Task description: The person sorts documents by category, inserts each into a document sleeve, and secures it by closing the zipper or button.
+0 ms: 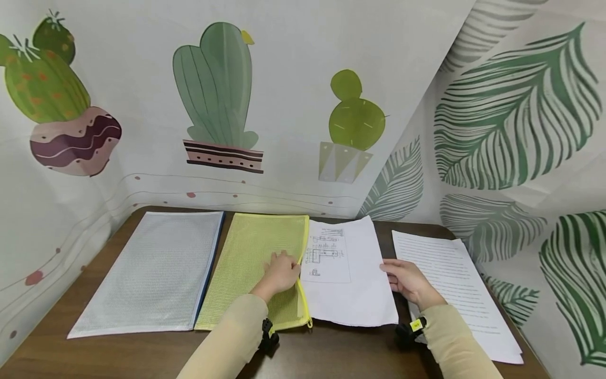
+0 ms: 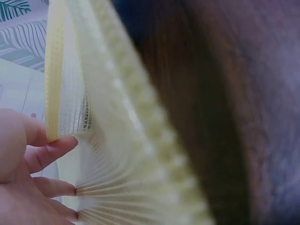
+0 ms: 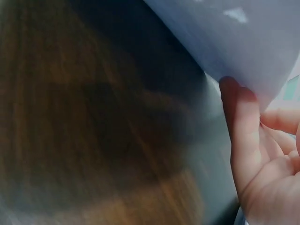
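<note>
In the head view my left hand (image 1: pixel 282 272) lies over a yellow mesh zipper pouch (image 1: pixel 251 242), near its right side. The left wrist view shows thumb and fingers pinching the zipper edge (image 2: pixel 54 84), with the mesh pulled into folds and the mouth parted. My right hand (image 1: pixel 408 281) pinches the right edge of white paper sheets (image 1: pixel 369 284) printed with a line drawing. The left edge of these sheets meets the pouch's zippered side. Up close, the right thumb and fingers grip the paper (image 3: pixel 253 56), lifted off the table there.
To the left lies a white mesh zipper pouch (image 1: pixel 151 268) with a blue zipper edge. A stack of text-printed paper (image 1: pixel 454 284) sits at the right, partly under my right forearm. All rest on a brown wooden table (image 1: pixel 341 352) against a cactus-and-leaf patterned wall covering (image 1: pixel 293 105).
</note>
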Demonstrator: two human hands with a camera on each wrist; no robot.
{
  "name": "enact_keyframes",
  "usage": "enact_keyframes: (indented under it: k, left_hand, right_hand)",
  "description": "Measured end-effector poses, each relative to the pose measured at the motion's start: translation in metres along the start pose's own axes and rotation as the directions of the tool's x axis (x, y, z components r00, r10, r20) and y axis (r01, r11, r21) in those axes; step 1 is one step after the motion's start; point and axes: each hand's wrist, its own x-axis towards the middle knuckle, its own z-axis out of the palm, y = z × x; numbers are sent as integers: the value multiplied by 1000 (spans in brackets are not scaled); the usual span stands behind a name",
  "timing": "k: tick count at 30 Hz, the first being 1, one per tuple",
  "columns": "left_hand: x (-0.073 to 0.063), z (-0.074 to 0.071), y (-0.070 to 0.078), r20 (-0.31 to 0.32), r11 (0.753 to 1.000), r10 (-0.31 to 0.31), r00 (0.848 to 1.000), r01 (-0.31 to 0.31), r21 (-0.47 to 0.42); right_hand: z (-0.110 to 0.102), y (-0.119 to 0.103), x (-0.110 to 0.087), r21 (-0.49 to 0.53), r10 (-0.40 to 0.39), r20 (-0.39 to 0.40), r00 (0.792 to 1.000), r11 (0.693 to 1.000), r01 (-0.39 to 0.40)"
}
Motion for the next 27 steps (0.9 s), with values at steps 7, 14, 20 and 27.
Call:
enact_keyframes:
  k: [7,14,20,27]
  left_hand:
    - [0,0,0,0,1000,3,1000,-3,29]
    - [-1,1,2,-6,998,4,1000,-3,60]
    - [-1,1,5,-14,998,-4,1000,5,59]
    - [-2,2,6,-8,999,-9,1000,10,49]
  right_hand:
    - [1,2,0,45,-15,-6,1000,999,16]
    - [2,0,1,58,-9,-2,1000,998,9]
    - [4,-1,2,64,-7,-21,1000,998,9]
    - [6,1,7,74,-20,-11,1000,997,21]
